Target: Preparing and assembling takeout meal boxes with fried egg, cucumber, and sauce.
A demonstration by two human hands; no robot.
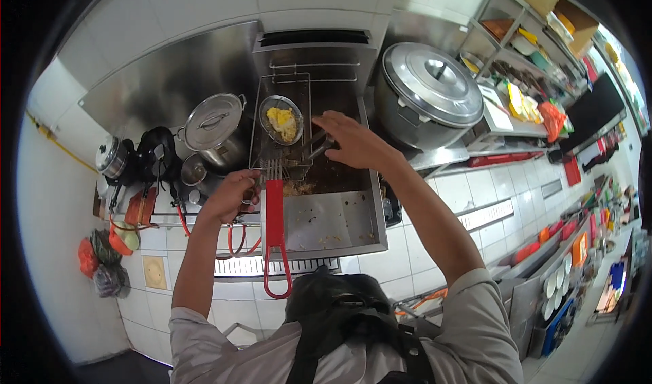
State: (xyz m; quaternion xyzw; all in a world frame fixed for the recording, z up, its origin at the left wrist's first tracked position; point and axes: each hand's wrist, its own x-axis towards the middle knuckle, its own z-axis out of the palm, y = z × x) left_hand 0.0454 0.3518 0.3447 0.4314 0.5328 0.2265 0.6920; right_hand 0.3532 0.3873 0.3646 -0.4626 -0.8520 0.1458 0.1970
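Observation:
A wire fry basket (pixel 311 92) with a red handle (pixel 274 214) stands over the deep fryer (pixel 377 224). Inside it lies a round metal strainer (pixel 263 122) holding yellow-and-white food (pixel 281 123) that looks like cooked egg. My left hand (pixel 233 195) is closed beside the base of the red handle, at the fryer's left edge; what its fingers grip is unclear. On the basket's right side, my right hand (pixel 353 141) curls its thumb and fingers round a metal part that I cannot make out. Brown bits show in the fryer below the basket.
Left of the fryer stands a lidded steel pot (pixel 214 122), with black pans (pixel 157 156) farther left. A large lidded pot (pixel 431 88) sits close on the right. Beyond it is a counter with a red bag (pixel 553 120). Red hoses (pixel 238 245) hang below the left stove.

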